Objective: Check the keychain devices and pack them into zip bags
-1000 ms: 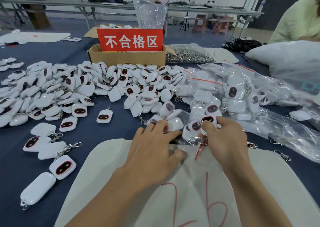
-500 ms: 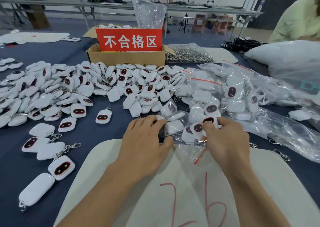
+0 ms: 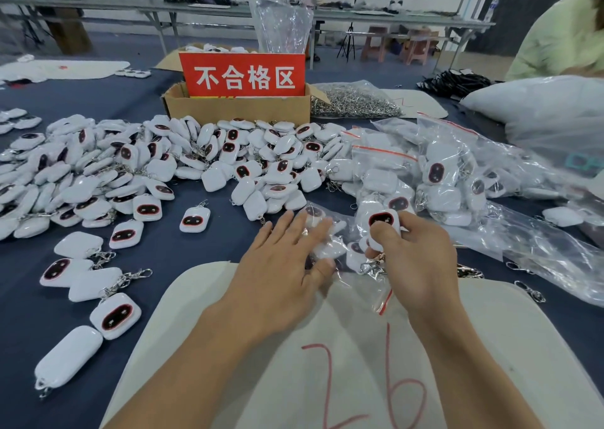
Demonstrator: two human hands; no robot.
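A clear zip bag (image 3: 346,258) with a red seal strip lies at the far edge of a white mat (image 3: 490,330), holding several white keychain devices. My left hand (image 3: 281,265) lies flat on the bag with fingers spread, pressing it down. My right hand (image 3: 415,258) pinches a white keychain device (image 3: 383,220) with a dark red-rimmed face at the bag's right side; its metal clasp hangs below my thumb. A big heap of loose keychain devices (image 3: 137,167) covers the blue table to the left and behind.
A cardboard box (image 3: 235,105) with a red sign stands behind the heap. Filled zip bags (image 3: 441,173) pile up at the right, beside a bag of metal clasps (image 3: 353,101). Another person in a green sleeve (image 3: 562,36) sits at far right. Loose devices (image 3: 116,315) lie left of the mat.
My left hand has slid up and right, flattening on the bag. My right hand has lifted the device slightly higher. The bag's red seal now trails below my right hand.
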